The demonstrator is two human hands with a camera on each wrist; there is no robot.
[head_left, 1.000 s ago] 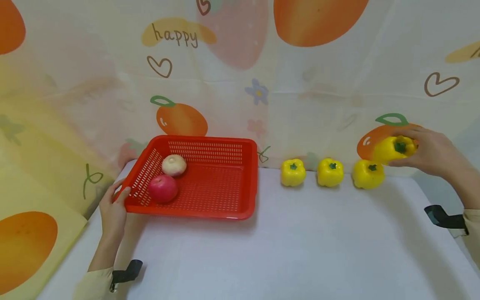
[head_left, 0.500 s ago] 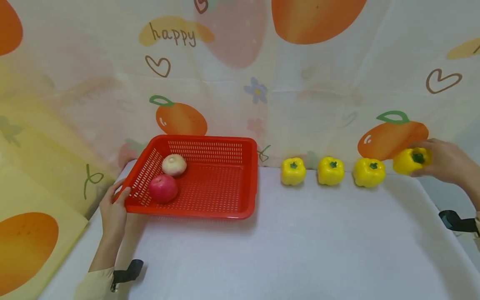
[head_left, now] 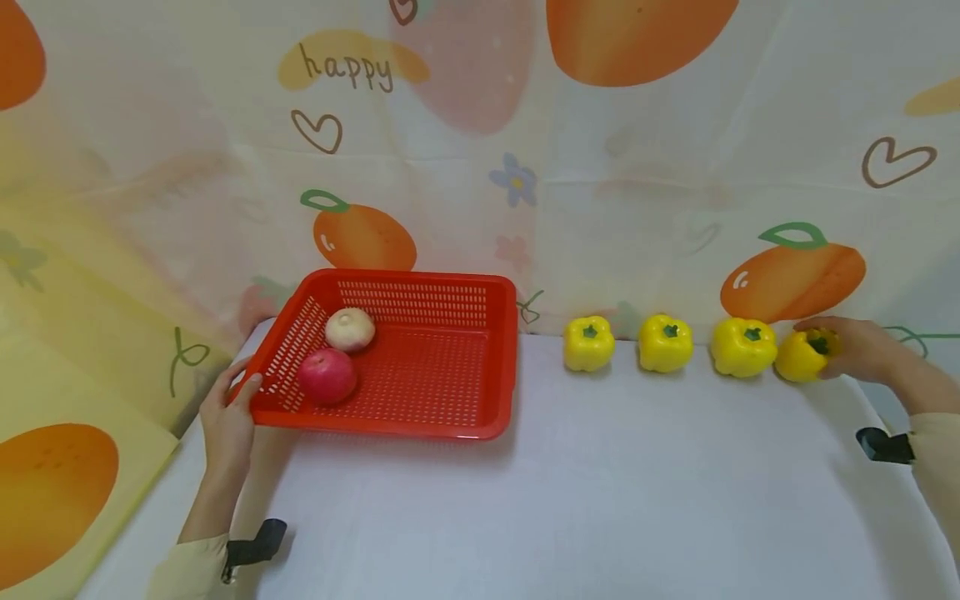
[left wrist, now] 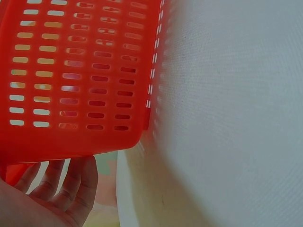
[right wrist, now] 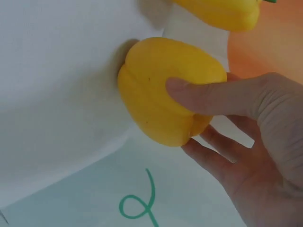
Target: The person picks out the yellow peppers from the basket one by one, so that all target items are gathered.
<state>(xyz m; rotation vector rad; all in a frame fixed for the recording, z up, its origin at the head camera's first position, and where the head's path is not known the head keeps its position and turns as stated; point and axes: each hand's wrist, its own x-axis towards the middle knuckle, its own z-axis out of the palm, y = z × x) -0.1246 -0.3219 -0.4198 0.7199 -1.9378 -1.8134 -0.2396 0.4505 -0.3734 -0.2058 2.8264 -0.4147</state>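
Observation:
My right hand [head_left: 855, 354] grips a yellow bell pepper [head_left: 802, 356] at the right end of the row, thumb on one side and fingers on the other. In the right wrist view this bell pepper [right wrist: 161, 90] is tilted and low over the white table's edge; I cannot tell whether it touches. At the left, my left hand [head_left: 228, 421] holds the rim of a red plastic basket [head_left: 420, 429], fingers curled round its edge [left wrist: 71, 189]. Inside the basket's left part sit a pink-red round fruit [head_left: 327, 377] and a whitish bulb like an onion [head_left: 350, 330].
Three more yellow bell peppers, left [head_left: 588, 344], middle [head_left: 665, 343] and right [head_left: 743, 347], stand in a row along the back of the white table [head_left: 600, 500]. A printed cloth [head_left: 622, 208] hangs right behind them. The table's right edge is beside the held pepper.
My right hand has carried the bell pepper rightward past the row, then down to table level beside the rightmost standing one. The left hand and the basket have stayed in place.

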